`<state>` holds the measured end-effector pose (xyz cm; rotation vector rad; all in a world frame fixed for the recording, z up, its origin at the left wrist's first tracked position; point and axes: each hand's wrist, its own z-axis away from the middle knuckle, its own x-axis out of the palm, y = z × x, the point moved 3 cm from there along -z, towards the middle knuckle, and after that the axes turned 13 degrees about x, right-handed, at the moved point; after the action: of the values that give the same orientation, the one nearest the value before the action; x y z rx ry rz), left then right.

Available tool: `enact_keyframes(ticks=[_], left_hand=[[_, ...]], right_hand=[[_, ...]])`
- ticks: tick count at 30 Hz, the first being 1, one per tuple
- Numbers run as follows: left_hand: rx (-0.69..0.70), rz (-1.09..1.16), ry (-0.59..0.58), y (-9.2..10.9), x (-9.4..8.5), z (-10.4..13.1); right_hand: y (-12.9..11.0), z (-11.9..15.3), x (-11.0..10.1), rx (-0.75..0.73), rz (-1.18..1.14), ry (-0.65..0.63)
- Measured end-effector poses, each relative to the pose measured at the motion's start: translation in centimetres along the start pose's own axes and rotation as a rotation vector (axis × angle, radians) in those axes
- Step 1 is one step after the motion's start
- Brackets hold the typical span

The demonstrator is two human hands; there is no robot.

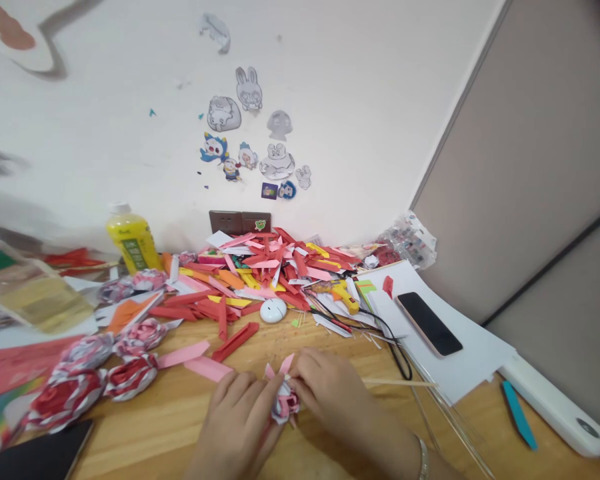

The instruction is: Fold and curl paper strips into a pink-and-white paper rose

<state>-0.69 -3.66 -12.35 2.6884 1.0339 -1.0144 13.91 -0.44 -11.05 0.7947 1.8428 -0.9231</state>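
A small pink and white folded-paper flower (pixel 285 404) is held between my two hands, low in the middle of the view. My left hand (pixel 245 413) wraps its left side, fingers bent against the paper. From the right, my right hand (pixel 327 387) pinches the top of the flower, near a pink strip that sticks up. Part of the flower is hidden behind my fingers. Two pink paper strips (pixel 207 368) lie on the wooden table (pixel 145 427) just beyond my left hand.
Folded strips (pixel 275 263) are heaped by the wall. Finished paper flowers (pixel 130 377) sit at left near a dark tablet (pixel 40 453) and bottles (pixel 134 240). A yellow glue gun (pixel 347 297), a phone (pixel 429 323), thin sticks (pixel 455 427) and a teal tool (pixel 519 415) lie at right.
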Motion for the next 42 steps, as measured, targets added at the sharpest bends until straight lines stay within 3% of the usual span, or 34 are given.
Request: enact_keyframes(ticks=[6, 13, 27, 42], left_hand=[[0.004, -0.031, -0.006, 0.01, 0.06, 0.21], [0.0, -0.024, 0.02, 0.11, -0.03, -0.04], [0.0, -0.022, 0.003, 0.02, -0.14, -0.05], [0.004, -0.016, -0.012, 0.01, 0.02, 0.13]], right_hand=[[-0.11, 0.37, 0.42, -0.099, 0.085, 0.041], [0.07, 0.36, 0.75, -0.033, 0.061, -0.024], [-0.22, 0.42, 0.08, -0.065, 0.081, 0.238], [-0.35, 0.94, 0.64, -0.094, 0.097, 0.237]])
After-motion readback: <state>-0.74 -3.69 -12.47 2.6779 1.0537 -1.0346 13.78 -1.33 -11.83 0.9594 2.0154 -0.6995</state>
